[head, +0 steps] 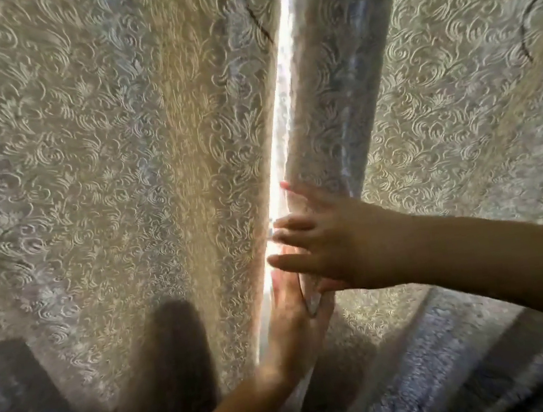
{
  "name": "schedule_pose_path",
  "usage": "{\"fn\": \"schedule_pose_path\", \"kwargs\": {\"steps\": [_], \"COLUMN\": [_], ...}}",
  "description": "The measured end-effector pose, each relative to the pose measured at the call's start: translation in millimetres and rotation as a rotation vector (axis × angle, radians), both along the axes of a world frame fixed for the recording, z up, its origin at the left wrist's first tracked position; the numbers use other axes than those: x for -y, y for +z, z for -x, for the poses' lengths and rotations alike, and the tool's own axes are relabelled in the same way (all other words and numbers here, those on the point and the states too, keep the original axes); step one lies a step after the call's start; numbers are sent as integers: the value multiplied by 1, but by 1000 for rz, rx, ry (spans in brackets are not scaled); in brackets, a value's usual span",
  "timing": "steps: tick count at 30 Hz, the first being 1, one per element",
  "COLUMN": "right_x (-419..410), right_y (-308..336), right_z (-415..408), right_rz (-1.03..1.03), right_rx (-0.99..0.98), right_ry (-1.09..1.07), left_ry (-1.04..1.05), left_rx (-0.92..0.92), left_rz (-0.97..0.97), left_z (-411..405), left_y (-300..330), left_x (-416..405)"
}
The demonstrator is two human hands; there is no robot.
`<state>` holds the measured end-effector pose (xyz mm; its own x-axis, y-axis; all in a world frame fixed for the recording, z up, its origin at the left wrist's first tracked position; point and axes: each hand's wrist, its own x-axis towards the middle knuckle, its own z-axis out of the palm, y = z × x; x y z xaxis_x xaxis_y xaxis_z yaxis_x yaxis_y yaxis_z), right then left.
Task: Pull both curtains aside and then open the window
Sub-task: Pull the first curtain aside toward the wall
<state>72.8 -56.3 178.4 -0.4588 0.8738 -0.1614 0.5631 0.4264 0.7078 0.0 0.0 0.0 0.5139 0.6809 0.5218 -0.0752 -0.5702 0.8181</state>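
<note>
Two beige curtains with a raised swirl pattern fill the view. The left curtain (114, 178) and the right curtain (457, 105) meet at a narrow bright gap (280, 101) that runs from top centre down to my hands. My right hand (322, 237) comes in from the right, fingers spread, and lies on the rolled edge fold (332, 76) of the right curtain, fingertips over the gap. My left hand (295, 320) rises from below, fingers straight, slid into the gap just under the right hand. The window is hidden behind the curtains; only daylight shows.
Dark shadows (176, 356) fall on the lower part of the left curtain. The right curtain's lower part (438, 356) bulges toward me in a bluish fold below my right forearm. Nothing else is in view.
</note>
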Motion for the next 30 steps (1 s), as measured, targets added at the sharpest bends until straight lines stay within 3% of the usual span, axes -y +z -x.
{"fn": "schedule_pose_path", "kwargs": {"steps": [4, 13, 22, 30], "right_x": [-8, 56, 173, 275], "right_y": [-1, -19, -6, 7], "right_z": [-32, -160, -316, -434], "right_rz": [7, -323, -517, -627], "right_rx": [162, 94, 24, -85], "right_ry": [-209, -134, -96, -187], "left_ry": [-10, -89, -196, -264], "left_rx": [-13, -4, 190, 262], "left_rz": [-27, 11, 109, 136], "left_z": [-44, -149, -314, -428], "left_y": [0, 13, 44, 75], "left_x": [-4, 50, 173, 273]}}
